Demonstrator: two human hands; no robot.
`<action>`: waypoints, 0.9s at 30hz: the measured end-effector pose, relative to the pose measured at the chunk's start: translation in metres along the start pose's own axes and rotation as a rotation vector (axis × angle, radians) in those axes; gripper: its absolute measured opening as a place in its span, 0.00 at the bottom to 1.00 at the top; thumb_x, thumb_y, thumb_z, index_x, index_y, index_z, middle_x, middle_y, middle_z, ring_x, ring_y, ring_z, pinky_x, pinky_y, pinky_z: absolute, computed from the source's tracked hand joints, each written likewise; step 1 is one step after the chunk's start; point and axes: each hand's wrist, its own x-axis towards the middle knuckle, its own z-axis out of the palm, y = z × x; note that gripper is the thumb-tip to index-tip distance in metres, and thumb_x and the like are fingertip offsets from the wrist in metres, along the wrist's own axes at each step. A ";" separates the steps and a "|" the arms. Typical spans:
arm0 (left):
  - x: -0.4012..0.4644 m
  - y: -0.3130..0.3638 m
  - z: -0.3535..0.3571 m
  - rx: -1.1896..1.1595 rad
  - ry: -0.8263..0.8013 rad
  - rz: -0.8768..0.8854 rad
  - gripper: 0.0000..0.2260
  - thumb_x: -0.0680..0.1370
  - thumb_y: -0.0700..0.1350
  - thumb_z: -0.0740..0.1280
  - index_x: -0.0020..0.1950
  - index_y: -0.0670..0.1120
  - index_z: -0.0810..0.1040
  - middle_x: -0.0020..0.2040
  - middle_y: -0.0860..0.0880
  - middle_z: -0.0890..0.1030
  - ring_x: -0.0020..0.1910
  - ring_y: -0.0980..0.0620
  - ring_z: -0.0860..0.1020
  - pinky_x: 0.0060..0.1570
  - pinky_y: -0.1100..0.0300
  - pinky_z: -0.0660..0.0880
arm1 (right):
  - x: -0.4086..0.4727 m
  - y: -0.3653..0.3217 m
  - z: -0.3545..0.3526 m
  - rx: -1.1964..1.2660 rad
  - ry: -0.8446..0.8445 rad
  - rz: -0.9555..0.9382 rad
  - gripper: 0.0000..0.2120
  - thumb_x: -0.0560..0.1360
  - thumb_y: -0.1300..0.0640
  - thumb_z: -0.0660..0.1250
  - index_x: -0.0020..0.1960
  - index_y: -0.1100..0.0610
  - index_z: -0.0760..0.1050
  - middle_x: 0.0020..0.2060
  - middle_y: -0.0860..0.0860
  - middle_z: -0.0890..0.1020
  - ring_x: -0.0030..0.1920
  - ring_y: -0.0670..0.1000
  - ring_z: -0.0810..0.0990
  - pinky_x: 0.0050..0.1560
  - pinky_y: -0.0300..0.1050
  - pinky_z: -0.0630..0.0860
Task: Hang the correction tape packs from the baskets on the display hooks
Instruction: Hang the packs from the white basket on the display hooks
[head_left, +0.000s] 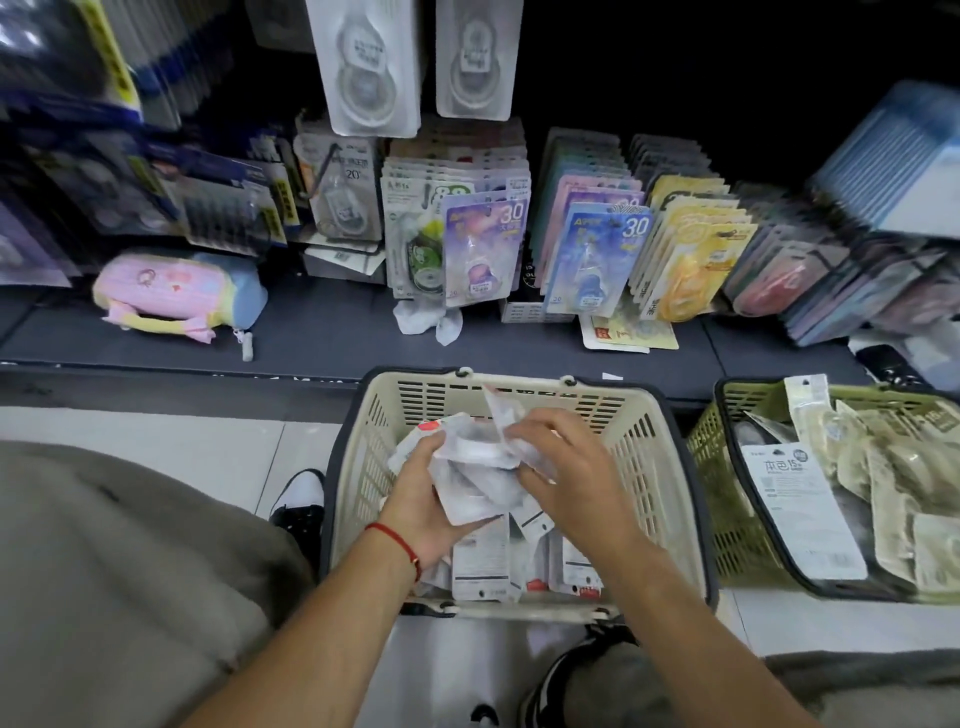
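While over the cream basket (670, 467): both hands gather packs.
Left hand (415, 501): grips a pack bundle (470, 480).
Right hand (563, 467): pinches it.
Next: lift toward a display hook (318, 174).

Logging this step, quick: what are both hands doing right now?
Left hand: grips a bunch of packs over the basket.
Right hand: pinches the same packs.

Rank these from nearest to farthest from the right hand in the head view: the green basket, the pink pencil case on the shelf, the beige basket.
1. beige basket: the right hand is inside it, over the packs.
2. green basket: on the floor, to the hand's right.
3. pink pencil case: up on the shelf, far left.
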 end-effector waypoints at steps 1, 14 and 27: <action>0.001 0.004 -0.002 -0.036 -0.056 0.013 0.24 0.83 0.59 0.61 0.67 0.43 0.83 0.63 0.38 0.83 0.57 0.39 0.84 0.55 0.43 0.82 | -0.004 -0.004 0.004 -0.012 -0.022 -0.036 0.20 0.68 0.71 0.78 0.58 0.59 0.84 0.58 0.55 0.82 0.57 0.57 0.82 0.56 0.50 0.81; -0.002 0.013 -0.007 0.163 0.026 0.291 0.32 0.71 0.31 0.72 0.72 0.49 0.70 0.65 0.37 0.82 0.63 0.34 0.82 0.61 0.33 0.78 | 0.006 -0.027 0.004 0.389 -0.012 0.321 0.19 0.79 0.58 0.74 0.67 0.45 0.77 0.57 0.36 0.77 0.59 0.44 0.79 0.59 0.33 0.75; -0.016 0.014 0.007 0.348 -0.187 0.424 0.39 0.68 0.33 0.78 0.73 0.57 0.71 0.66 0.42 0.83 0.64 0.39 0.83 0.55 0.46 0.83 | 0.021 -0.007 -0.014 1.130 -0.096 0.809 0.42 0.61 0.52 0.88 0.71 0.46 0.74 0.63 0.50 0.85 0.61 0.54 0.86 0.53 0.49 0.85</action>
